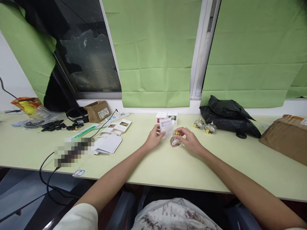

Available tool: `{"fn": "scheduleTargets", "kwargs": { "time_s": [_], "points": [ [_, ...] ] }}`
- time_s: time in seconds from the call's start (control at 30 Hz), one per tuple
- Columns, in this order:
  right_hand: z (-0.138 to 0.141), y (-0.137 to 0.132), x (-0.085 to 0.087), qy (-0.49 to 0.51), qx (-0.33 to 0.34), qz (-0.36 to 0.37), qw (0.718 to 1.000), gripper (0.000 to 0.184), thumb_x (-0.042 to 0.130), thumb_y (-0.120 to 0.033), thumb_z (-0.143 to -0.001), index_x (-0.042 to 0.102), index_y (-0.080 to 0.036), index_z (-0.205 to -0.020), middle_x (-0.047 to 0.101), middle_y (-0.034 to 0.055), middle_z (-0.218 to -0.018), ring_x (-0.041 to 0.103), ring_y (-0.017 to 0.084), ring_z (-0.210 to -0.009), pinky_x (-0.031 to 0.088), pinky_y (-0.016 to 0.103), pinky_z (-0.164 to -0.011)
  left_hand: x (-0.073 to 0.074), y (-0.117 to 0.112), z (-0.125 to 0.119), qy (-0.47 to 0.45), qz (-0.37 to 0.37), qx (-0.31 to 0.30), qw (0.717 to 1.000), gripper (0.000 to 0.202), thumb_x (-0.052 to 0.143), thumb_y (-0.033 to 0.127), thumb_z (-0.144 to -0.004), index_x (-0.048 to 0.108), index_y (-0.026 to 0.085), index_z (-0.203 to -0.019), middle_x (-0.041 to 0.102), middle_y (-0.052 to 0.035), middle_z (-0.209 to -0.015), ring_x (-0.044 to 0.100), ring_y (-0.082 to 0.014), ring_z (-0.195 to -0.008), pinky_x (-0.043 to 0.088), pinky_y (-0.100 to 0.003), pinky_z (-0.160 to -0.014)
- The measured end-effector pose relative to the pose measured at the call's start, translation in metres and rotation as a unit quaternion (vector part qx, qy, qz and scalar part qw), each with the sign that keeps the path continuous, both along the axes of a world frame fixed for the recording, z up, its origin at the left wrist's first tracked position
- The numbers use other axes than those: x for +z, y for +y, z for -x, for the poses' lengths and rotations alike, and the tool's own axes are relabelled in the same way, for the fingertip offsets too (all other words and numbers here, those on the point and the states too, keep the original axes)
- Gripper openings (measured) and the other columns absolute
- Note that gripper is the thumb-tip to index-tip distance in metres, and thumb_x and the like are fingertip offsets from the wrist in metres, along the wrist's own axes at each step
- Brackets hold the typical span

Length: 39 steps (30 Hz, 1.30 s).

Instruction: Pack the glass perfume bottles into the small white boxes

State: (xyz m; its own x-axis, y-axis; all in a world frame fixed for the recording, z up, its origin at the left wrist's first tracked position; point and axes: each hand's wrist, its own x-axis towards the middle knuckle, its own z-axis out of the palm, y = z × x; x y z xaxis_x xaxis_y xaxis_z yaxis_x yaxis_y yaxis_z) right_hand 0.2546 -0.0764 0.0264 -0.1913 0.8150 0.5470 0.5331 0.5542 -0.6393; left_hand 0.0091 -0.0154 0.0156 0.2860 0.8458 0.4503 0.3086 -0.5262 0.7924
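Observation:
My left hand (154,138) grips a small white carton (167,128) from its left side, its flap standing up at the top. Beside it, my right hand (189,139) pinches the gold neck of a round glass perfume bottle (176,141). The bottle is just right of the carton, low over the table. Behind the carton stand two small white boxes with flower pictures, one with a white flower (173,118). Two similar perfume bottles lie to the right, one nearer (210,128) and one farther (199,123).
Black plastic bags (227,116) and a large brown box (286,137) occupy the right side of the table (153,169). On the left are flattened white cartons (109,143), an opened brown box (98,111), black clips (54,125) and cables. Green curtains (155,57) hang behind.

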Motion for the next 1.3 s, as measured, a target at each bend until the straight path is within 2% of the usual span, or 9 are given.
{"fn": "scheduleTargets", "kwargs": {
  "time_s": [0.13,0.47,0.8,1.0,1.17,1.3],
  "points": [
    [0.0,0.001,-0.002,0.003,-0.001,-0.007,1.0,0.026,0.063,-0.045,-0.099,0.069,-0.028,-0.118,0.066,0.0055,-0.102,0.064,0.023,-0.095,0.052,0.039,-0.086,0.001,-0.002,0.0,0.013,-0.003,-0.001,1.0,0.035,0.066,0.043,-0.096,0.054,0.024,-0.123,0.067,-0.0068,-0.124,0.065,-0.0185,-0.1,0.054,-0.032,-0.081],
    [0.0,-0.001,0.0,-0.004,-0.021,-0.011,1.0,0.022,0.06,-0.041,-0.101,0.068,-0.027,-0.115,0.065,0.0048,-0.101,0.064,0.023,-0.094,0.05,0.04,-0.089,0.006,-0.001,0.003,-0.014,-0.022,0.053,0.998,0.035,0.066,0.041,-0.096,0.053,0.023,-0.123,0.068,-0.0081,-0.123,0.066,-0.0179,-0.095,0.055,-0.032,-0.08],
    [-0.002,0.002,-0.002,-0.013,-0.026,-0.045,0.999,0.019,0.057,-0.034,-0.102,0.067,-0.027,-0.116,0.067,0.0053,-0.104,0.063,0.022,-0.092,0.051,0.038,-0.087,0.004,-0.005,-0.001,-0.011,-0.001,0.003,1.0,0.035,0.068,0.041,-0.095,0.056,0.023,-0.122,0.067,-0.0081,-0.125,0.065,-0.019,-0.102,0.056,-0.032,-0.082],
    [0.0,-0.002,0.004,-0.004,-0.029,-0.114,0.993,0.023,0.056,-0.037,-0.105,0.064,-0.026,-0.123,0.069,0.0066,-0.106,0.061,0.023,-0.087,0.051,0.038,-0.082,0.004,-0.01,-0.003,0.005,-0.006,-0.038,0.999,0.037,0.067,0.044,-0.096,0.057,0.023,-0.124,0.068,-0.0079,-0.124,0.065,-0.0201,-0.104,0.056,-0.032,-0.083],
    [0.002,-0.01,0.015,0.022,-0.051,-0.179,0.982,0.024,0.055,-0.04,-0.106,0.063,-0.025,-0.123,0.064,0.0042,-0.095,0.057,0.021,-0.078,0.048,0.036,-0.074,0.004,-0.016,-0.005,0.038,-0.049,-0.049,0.997,0.039,0.064,0.045,-0.099,0.056,0.024,-0.131,0.067,-0.0075,-0.126,0.065,-0.0209,-0.104,0.056,-0.034,-0.086],
    [0.002,-0.014,0.021,0.048,-0.071,-0.221,0.971,0.022,0.056,-0.039,-0.106,0.062,-0.026,-0.123,0.066,0.0054,-0.099,0.06,0.021,-0.082,0.049,0.038,-0.076,0.007,-0.021,-0.003,0.097,-0.136,-0.027,0.986,0.041,0.058,0.04,-0.104,0.053,0.025,-0.141,0.064,-0.0098,-0.129,0.061,-0.0242,-0.111,0.052,-0.04,-0.096]
  ]
}}
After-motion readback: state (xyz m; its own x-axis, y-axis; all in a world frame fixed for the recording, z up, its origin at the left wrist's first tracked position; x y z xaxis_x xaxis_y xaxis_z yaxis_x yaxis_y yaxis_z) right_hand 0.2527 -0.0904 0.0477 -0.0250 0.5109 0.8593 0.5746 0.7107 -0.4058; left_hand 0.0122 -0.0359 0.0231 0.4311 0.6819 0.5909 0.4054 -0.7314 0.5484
